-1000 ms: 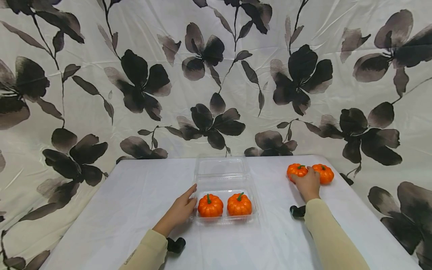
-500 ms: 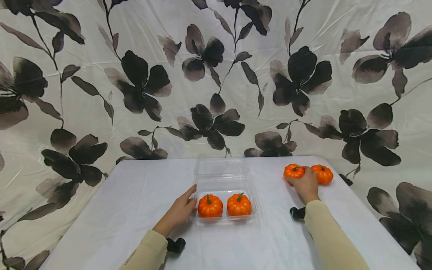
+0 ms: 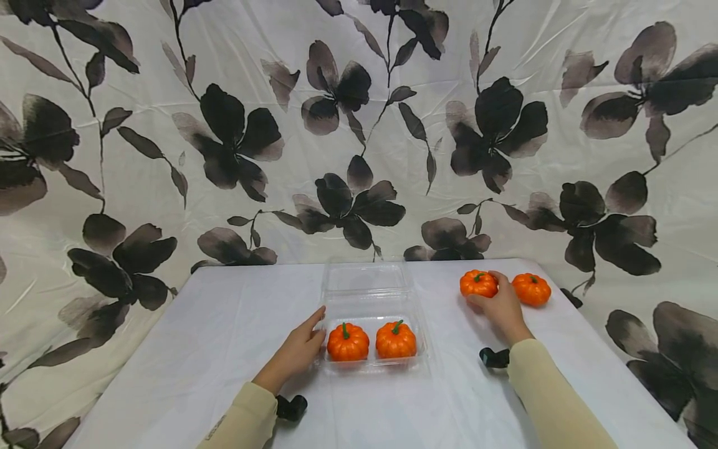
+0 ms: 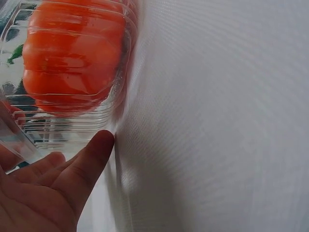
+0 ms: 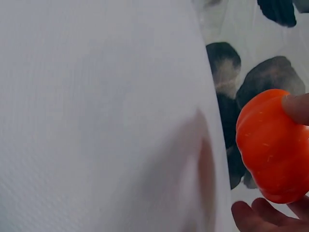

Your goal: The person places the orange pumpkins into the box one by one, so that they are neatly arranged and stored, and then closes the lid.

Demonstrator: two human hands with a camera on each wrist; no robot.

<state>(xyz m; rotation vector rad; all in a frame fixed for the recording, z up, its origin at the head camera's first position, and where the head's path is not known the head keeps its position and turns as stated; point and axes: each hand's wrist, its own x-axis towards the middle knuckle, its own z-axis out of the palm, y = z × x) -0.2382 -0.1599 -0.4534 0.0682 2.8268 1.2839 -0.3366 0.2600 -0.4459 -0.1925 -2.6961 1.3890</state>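
My right hand grips a small orange pumpkin near the back right of the table. In the right wrist view, thumb and fingers hold that pumpkin from opposite sides, and its shadow falls on the cloth below. My left hand rests with extended fingers against the left side of a clear plastic clamshell container. Its lid lies open toward the back. Two more orange pumpkins with green stems, a left one and a right one, sit side by side in the container's front half. The left wrist view shows a fingertip at the container's lower edge.
Another orange pumpkin stands near the table's back right corner, just right of my right hand. A white cloth covers the table. Behind it hangs a floral-print curtain.
My right hand has carried its pumpkin leftward, opening a gap to the pumpkin at the corner. My left hand and the container have stayed in place.
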